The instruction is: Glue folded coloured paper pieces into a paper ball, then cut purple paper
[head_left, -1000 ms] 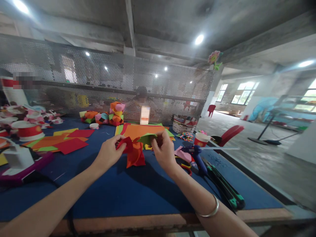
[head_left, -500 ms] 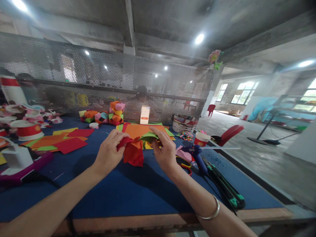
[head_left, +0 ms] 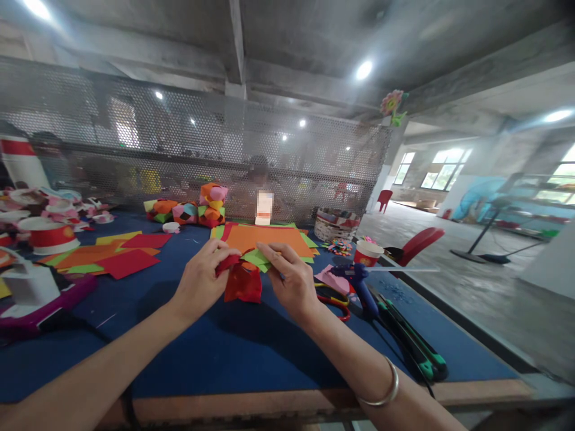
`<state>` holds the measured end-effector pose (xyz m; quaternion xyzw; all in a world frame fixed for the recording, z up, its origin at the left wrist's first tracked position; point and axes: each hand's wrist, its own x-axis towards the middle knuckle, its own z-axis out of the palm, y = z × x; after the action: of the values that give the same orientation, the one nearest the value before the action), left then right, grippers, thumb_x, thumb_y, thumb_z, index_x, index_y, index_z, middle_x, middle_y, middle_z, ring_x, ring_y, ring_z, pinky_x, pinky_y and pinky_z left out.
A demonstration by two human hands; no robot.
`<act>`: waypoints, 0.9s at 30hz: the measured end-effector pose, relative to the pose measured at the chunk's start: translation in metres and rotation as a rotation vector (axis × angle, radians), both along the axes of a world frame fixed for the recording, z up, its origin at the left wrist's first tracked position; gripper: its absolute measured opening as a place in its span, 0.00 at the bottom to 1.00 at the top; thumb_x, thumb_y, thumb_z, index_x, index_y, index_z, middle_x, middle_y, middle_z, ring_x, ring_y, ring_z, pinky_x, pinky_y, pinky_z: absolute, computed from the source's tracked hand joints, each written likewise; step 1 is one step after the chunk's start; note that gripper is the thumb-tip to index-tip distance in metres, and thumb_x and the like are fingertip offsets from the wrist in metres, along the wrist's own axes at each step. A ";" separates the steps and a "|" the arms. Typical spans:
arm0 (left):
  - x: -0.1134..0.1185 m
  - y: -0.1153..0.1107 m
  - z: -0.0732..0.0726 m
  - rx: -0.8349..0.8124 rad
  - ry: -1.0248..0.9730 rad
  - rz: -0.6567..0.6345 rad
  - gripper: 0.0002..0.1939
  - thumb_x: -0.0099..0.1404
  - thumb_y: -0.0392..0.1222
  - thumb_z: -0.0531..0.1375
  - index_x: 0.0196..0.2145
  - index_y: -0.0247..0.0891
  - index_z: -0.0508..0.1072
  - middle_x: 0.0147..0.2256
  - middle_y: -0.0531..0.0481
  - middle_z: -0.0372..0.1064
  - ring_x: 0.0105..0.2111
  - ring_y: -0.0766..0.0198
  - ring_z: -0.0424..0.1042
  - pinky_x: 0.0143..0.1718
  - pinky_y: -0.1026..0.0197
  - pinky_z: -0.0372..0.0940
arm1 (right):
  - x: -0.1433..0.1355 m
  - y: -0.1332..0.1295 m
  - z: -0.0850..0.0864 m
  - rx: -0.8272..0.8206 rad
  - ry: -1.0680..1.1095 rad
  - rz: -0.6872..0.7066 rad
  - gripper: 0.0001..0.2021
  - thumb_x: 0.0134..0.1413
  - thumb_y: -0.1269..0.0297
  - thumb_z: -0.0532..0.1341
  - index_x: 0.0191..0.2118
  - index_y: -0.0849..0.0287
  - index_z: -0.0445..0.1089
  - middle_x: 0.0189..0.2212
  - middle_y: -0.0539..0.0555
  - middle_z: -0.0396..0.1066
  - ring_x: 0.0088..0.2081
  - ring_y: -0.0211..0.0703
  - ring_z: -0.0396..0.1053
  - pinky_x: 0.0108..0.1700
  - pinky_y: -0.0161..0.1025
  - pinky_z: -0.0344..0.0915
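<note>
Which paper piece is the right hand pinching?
The green paper, in the right hand; the left hand holds red paper, and an orange-red piece is between them.

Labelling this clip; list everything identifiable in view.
Flat table: 1, blue, foreground
Folded paper pieces: count unclear, red-orange-green, centre
Flat paper sheets: several, multicoloured, centre, left
Faceted paper shapes: several, multicoloured, back
Round paper cups: at least 2, red-white, left and right
Round woven basket: 1, multicoloured, back right
Glue gun: 1, blue, right
Scissors: 1, red-yellow, right
Long slim tools: count unclear, black-green, right
Power strip: 1, purple, left
Boxy plug: 1, white, left
Perforated screen: 1, grey, back
Plastic chairs: at least 2, red, right
Metal bangle: 1, silver, lower right
Left hand: 1, bare, centre
Right hand: 1, bare, centre
</note>
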<state>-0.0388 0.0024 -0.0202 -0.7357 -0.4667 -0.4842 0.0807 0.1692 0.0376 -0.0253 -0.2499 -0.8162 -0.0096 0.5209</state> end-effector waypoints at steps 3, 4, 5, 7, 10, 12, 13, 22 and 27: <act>-0.001 0.001 -0.001 -0.007 -0.014 -0.006 0.13 0.67 0.38 0.55 0.42 0.40 0.79 0.40 0.47 0.74 0.41 0.57 0.76 0.44 0.55 0.70 | -0.001 -0.002 -0.001 -0.005 -0.049 -0.022 0.25 0.65 0.75 0.55 0.61 0.48 0.74 0.50 0.57 0.78 0.48 0.45 0.78 0.47 0.38 0.76; -0.001 0.002 -0.001 -0.009 -0.021 -0.006 0.13 0.67 0.38 0.55 0.41 0.40 0.80 0.39 0.47 0.74 0.41 0.57 0.76 0.44 0.55 0.70 | -0.002 -0.002 -0.001 -0.004 -0.063 -0.021 0.25 0.65 0.75 0.55 0.62 0.48 0.74 0.50 0.57 0.77 0.48 0.45 0.78 0.47 0.38 0.76; -0.001 0.002 -0.001 -0.012 -0.027 -0.005 0.13 0.67 0.38 0.55 0.41 0.40 0.80 0.39 0.47 0.74 0.41 0.58 0.76 0.45 0.55 0.70 | -0.002 -0.002 -0.002 0.001 -0.073 -0.020 0.25 0.65 0.75 0.55 0.62 0.48 0.74 0.51 0.58 0.77 0.48 0.46 0.78 0.47 0.38 0.76; -0.001 0.002 -0.002 -0.020 -0.038 0.001 0.13 0.66 0.37 0.55 0.41 0.40 0.80 0.39 0.47 0.75 0.41 0.57 0.76 0.45 0.55 0.70 | -0.002 -0.002 -0.003 0.007 -0.089 -0.013 0.25 0.66 0.75 0.56 0.63 0.47 0.73 0.52 0.57 0.77 0.49 0.46 0.78 0.49 0.39 0.76; -0.001 0.002 -0.001 -0.039 -0.049 0.013 0.13 0.65 0.37 0.56 0.41 0.40 0.80 0.39 0.47 0.75 0.41 0.57 0.76 0.45 0.54 0.70 | -0.003 -0.001 -0.005 0.028 -0.098 0.004 0.24 0.67 0.74 0.56 0.64 0.48 0.72 0.52 0.58 0.77 0.49 0.48 0.78 0.49 0.41 0.77; -0.001 0.002 -0.001 -0.050 -0.052 0.022 0.13 0.65 0.37 0.56 0.41 0.40 0.80 0.40 0.47 0.75 0.42 0.56 0.76 0.46 0.54 0.70 | -0.004 -0.001 -0.007 0.042 -0.102 0.018 0.24 0.67 0.74 0.56 0.64 0.49 0.71 0.53 0.59 0.77 0.48 0.49 0.79 0.49 0.42 0.77; -0.001 0.002 -0.001 -0.055 -0.052 0.027 0.13 0.65 0.37 0.56 0.41 0.41 0.80 0.40 0.47 0.75 0.42 0.56 0.76 0.46 0.54 0.70 | -0.004 -0.001 -0.007 0.043 -0.109 0.023 0.24 0.67 0.74 0.56 0.64 0.49 0.71 0.53 0.60 0.77 0.48 0.49 0.79 0.49 0.43 0.77; -0.001 0.002 -0.002 -0.113 -0.018 0.070 0.14 0.66 0.37 0.55 0.41 0.39 0.81 0.41 0.45 0.75 0.43 0.54 0.77 0.47 0.52 0.70 | -0.007 -0.004 -0.006 0.006 -0.231 -0.025 0.26 0.66 0.74 0.56 0.65 0.47 0.70 0.55 0.58 0.76 0.50 0.49 0.77 0.50 0.41 0.77; -0.002 0.002 -0.001 -0.115 -0.001 0.100 0.14 0.65 0.38 0.55 0.40 0.41 0.80 0.40 0.45 0.77 0.43 0.53 0.77 0.46 0.52 0.71 | -0.009 -0.005 -0.007 -0.007 -0.241 -0.020 0.28 0.64 0.75 0.56 0.66 0.47 0.69 0.54 0.59 0.76 0.50 0.48 0.77 0.49 0.42 0.77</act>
<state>-0.0404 0.0044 -0.0210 -0.7145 -0.5299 -0.4526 0.0622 0.1600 0.0329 -0.0321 -0.2569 -0.8704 -0.0421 0.4180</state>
